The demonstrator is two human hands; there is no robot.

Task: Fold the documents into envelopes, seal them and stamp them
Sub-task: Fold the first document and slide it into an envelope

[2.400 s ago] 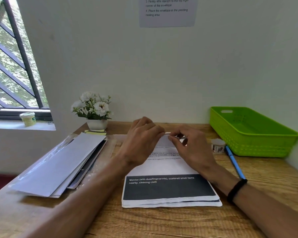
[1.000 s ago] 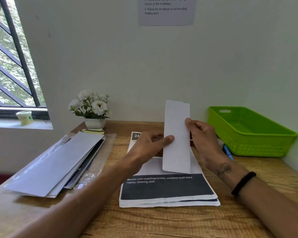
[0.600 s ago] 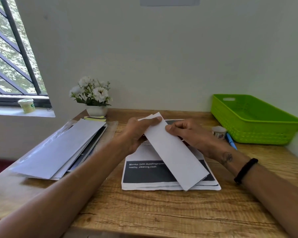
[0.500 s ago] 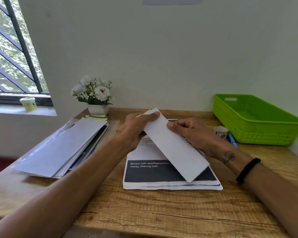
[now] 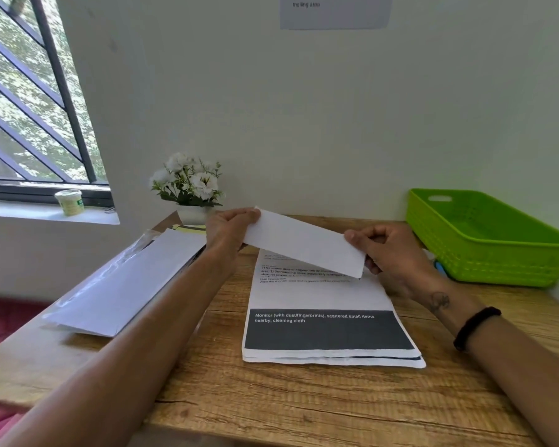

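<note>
So we've got both hands up over the stack of documents (image 5: 323, 317) in the middle of the table (image 5: 304, 408); that stack is our landmark for everything here. Between the hands there's a folded paper (image 5: 304, 243), a long white strip, lifted clear of the stack and slanting down toward its right end; it hangs over the far half of the stack and hides some of the printed lines there. Our left hand (image 5: 229, 230) pinches the strip's upper left end, thumb on top and fingers curled behind; our right hand (image 5: 391, 253) pinches the lower right end, thumb on the front and the other fingers tucked behind the paper. There's a black band (image 5: 476, 327) on the right wrist.

The top sheet of the stack shows a dark block with white text near its front edge; we can read "Monitor (with dust/fingerprints)" on it. Left of the stack lies a pile of envelopes (image 5: 123, 285), angled, partly under our left forearm; behind that pile, at the far left of the stack, sits a little pot of white flowers (image 5: 189, 188). Right of the stack, against the wall, is a green basket (image 5: 484, 240); a bit of something blue (image 5: 439, 266) peeks out between it and our right hand; can't tell what it is.
</note>
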